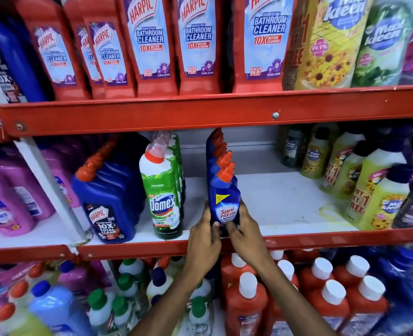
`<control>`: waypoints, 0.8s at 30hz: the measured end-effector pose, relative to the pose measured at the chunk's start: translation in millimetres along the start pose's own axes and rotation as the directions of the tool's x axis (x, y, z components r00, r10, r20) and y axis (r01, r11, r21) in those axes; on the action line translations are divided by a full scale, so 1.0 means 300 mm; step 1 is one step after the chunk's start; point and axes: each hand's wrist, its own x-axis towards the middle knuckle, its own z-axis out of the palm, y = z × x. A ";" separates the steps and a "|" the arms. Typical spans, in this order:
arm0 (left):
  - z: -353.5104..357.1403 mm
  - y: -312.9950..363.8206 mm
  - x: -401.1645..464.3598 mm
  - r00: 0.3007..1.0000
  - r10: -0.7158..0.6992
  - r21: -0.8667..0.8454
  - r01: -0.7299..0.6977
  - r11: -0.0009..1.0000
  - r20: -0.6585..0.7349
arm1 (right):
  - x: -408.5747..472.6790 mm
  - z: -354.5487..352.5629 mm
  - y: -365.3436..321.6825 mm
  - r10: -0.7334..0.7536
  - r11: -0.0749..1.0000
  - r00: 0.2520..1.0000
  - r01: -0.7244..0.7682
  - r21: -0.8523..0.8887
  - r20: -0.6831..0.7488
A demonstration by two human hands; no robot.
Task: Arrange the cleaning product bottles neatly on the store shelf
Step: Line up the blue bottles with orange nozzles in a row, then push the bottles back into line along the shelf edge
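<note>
A blue Sani Fresh bottle [225, 202] with an orange cap stands upright at the front edge of the middle shelf [285, 202], heading a row of like bottles running back. My left hand [204, 235] grips its lower left side and my right hand [243, 232] grips its lower right side, thumbs on the label. To its left stand green Domex bottles [163, 200] and blue Harpic bottles [108, 200]. A gap separates the Domex row from the Sani Fresh row.
Bare white shelf lies right of the Sani Fresh row, up to yellow Max Kleen bottles [380, 200]. Red Harpic Bathroom Cleaner bottles [198, 42] fill the shelf above. Orange, white-capped bottles [249, 309] crowd the shelf below. Pink bottles [4, 207] stand far left.
</note>
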 end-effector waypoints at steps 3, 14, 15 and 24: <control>0.008 -0.003 0.009 1.000 -0.004 0.008 0.004 1.000 0.005 | 0.003 -0.002 0.010 0.001 1.000 1.000 -0.001 0.012 -0.014; -0.112 -0.032 -0.094 0.935 -0.011 -0.172 -0.053 0.984 -0.355 | -0.121 0.057 -0.109 -0.059 0.981 0.860 0.144 0.130 -0.507; -0.122 -0.044 -0.118 0.891 -0.005 -0.183 -0.088 0.979 -0.453 | -0.150 0.067 -0.112 -0.105 0.968 0.811 0.215 0.126 -0.575; -0.270 -0.182 -0.033 0.952 -0.263 -0.514 0.149 0.845 -0.156 | -0.061 0.293 -0.192 0.052 0.976 0.995 -0.069 0.208 0.088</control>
